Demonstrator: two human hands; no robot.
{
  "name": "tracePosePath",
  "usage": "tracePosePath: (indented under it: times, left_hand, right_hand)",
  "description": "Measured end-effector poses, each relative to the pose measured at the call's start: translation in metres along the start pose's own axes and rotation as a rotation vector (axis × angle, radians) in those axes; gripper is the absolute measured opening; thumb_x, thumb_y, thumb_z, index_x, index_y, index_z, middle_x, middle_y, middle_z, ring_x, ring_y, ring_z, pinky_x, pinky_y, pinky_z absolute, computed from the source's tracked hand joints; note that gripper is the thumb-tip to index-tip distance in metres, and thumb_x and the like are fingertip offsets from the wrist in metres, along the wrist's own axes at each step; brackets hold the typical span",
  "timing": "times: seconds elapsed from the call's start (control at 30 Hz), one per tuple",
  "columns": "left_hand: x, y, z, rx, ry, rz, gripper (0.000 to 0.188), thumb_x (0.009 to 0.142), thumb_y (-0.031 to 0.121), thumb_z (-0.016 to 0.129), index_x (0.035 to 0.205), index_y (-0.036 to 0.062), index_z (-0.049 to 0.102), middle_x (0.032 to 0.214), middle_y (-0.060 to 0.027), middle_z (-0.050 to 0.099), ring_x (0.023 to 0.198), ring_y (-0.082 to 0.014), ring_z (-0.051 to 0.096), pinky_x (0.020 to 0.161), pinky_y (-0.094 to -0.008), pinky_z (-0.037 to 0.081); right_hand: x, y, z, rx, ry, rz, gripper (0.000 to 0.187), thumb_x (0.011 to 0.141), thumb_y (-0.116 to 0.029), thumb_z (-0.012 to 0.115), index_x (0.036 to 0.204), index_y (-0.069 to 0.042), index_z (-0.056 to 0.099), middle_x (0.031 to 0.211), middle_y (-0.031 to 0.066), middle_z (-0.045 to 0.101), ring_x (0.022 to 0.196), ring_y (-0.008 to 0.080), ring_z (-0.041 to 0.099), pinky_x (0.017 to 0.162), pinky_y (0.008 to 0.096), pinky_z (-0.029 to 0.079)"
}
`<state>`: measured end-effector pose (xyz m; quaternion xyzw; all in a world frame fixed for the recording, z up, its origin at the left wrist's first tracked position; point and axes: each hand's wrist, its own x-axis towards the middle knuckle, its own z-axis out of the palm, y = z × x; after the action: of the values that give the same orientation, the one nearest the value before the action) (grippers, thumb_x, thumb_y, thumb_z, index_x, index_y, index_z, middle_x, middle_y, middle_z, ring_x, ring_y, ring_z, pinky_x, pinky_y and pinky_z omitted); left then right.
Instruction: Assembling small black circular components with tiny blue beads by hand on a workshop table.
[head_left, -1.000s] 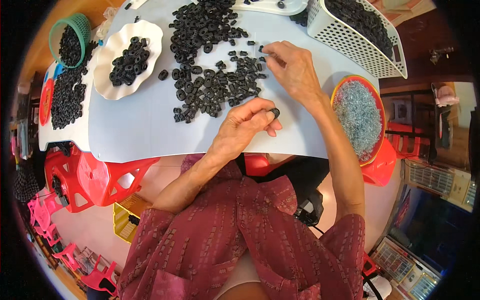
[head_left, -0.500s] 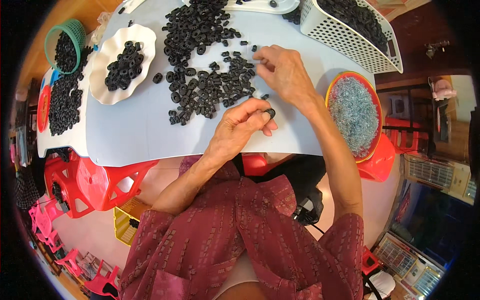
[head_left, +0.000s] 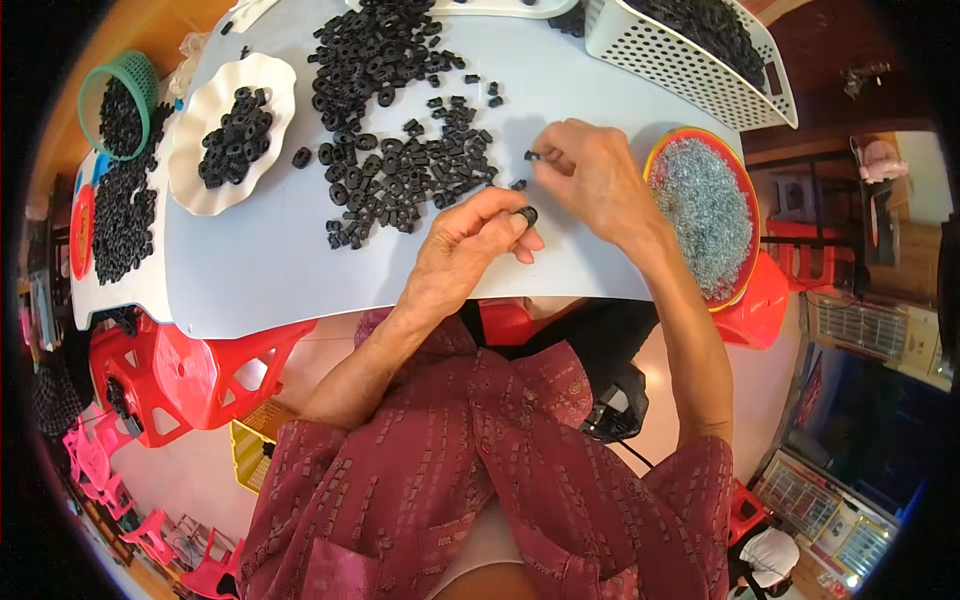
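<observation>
My left hand (head_left: 455, 245) is closed near the table's front edge, pinching a rounded black plastic cord-lock piece (head_left: 528, 215) between thumb and fingers. To its upper right, my right hand (head_left: 600, 180) grips a smaller black plastic piece (head_left: 531, 155) at its fingertips. The two hands are apart. Just left of them lies a spread of loose black cord-lock pieces (head_left: 400, 180), with a denser heap (head_left: 365, 60) behind. One small loose black part (head_left: 518, 185) rests between the hands. Beside my right forearm stands a red and yellow bowl (head_left: 757, 215) of tiny shiny springs (head_left: 700, 215).
A white scalloped dish (head_left: 190, 190) with black pieces sits at the left. Beyond it, a green basket (head_left: 145, 75) lies tipped amid more black pieces. A white perforated basket (head_left: 690, 75) of black parts stands at the back right. Red stools (head_left: 200, 375) are below the table.
My right hand has moved slightly right and down, away from the spread, and now has a small black piece at its fingertips. My left hand keeps its rounded piece.
</observation>
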<state>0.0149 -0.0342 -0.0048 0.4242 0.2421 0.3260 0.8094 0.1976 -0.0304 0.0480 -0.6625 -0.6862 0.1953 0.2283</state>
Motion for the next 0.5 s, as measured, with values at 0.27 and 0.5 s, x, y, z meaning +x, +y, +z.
tracePosePath:
  times: [0.27, 0.5]
  left_hand:
    - [0.001, -0.002, -0.001, 0.011, 0.003, -0.005, 0.024, 0.092, 0.014, 0.052, 0.109, -0.0033, 0.055, 0.086, -0.0101, 0.064, 0.077, -0.0146, 0.058, 0.075, -0.0277, 0.047]
    - [0.002, 0.000, 0.000, 0.033, 0.021, -0.044, 0.026, 0.092, 0.015, 0.052, 0.111, -0.0033, 0.054, 0.086, -0.0111, 0.064, 0.076, -0.0154, 0.059, 0.074, -0.0278, 0.047]
  right_hand:
    - [-0.010, 0.004, 0.006, -0.110, 0.022, -0.138, 0.017, 0.076, -0.004, 0.062, 0.092, 0.000, 0.059, 0.077, 0.0148, 0.059, 0.067, 0.0286, 0.062, 0.061, 0.0373, 0.048]
    - [-0.013, 0.011, 0.005, 0.185, 0.015, -0.023, 0.020, 0.076, -0.004, 0.063, 0.095, -0.003, 0.060, 0.075, 0.0085, 0.059, 0.061, 0.0141, 0.056, 0.059, 0.0277, 0.047]
